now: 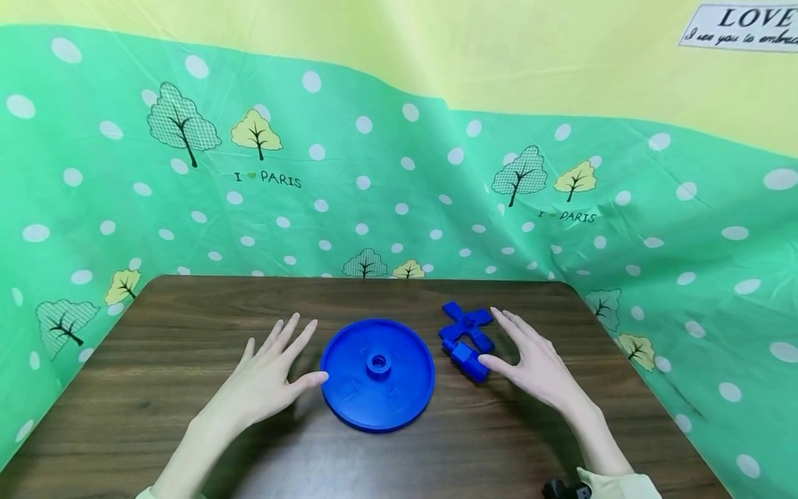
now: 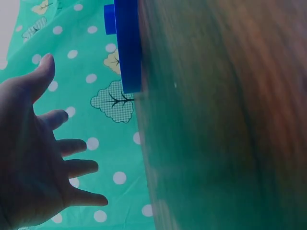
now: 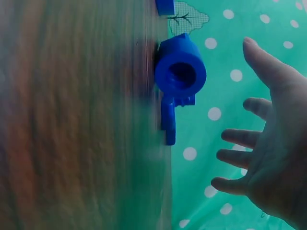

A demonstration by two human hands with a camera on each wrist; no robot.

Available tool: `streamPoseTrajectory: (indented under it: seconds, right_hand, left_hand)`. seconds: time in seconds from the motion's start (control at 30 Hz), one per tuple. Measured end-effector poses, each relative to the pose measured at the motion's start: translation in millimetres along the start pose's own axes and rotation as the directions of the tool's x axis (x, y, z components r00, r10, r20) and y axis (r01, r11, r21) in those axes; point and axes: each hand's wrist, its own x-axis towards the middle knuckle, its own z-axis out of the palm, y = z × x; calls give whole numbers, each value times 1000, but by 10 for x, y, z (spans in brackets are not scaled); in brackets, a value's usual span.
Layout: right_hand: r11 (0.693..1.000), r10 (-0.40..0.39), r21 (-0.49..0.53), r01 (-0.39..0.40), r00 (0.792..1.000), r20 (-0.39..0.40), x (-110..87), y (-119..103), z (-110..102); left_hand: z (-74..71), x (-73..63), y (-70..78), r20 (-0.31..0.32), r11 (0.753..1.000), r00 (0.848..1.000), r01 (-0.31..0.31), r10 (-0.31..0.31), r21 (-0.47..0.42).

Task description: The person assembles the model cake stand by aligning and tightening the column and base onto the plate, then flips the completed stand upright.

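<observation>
A round blue plate [image 1: 355, 395] with a raised rim and a hollow stub at its centre lies on the wooden table. My left hand [image 1: 268, 381] hovers at its left with fingers spread, the thumb tip overlapping the rim in the head view; nothing is held. To the right of the plate lies a blue cross-shaped piece [image 1: 464, 323] with flat arms. Just in front of it a blue hollow tube [image 1: 470, 364] lies on its side, its round open end facing the right wrist view. My right hand [image 1: 539, 360] hovers beside both with spread fingers, holding nothing.
The dark wooden table [image 1: 125, 388] has rounded far corners. Behind and around it hangs a green and yellow curtain [image 1: 386, 152] with white dots and printed trees. A small black object [image 1: 566, 489] sits at the right sleeve.
</observation>
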Motion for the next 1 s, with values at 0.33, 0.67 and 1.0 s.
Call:
streamPoseTrajectory:
  seconds: [0.33,0.67,1.0]
  right_hand:
    - [1000,-9,-11,9,1000,13,-65,-93,109]
    - [999,-35,-10,35,999,24,-96,-125,140]
    - [999,-35,-3,35,998,49,-107,-137,150]
  left_hand:
    - [44,33,22,68,1000,997,28,-28,-6]
    - [146,191,27,220,996,973,78,-66,-44]
    - [198,251,49,307,991,944,134,-123,-16]
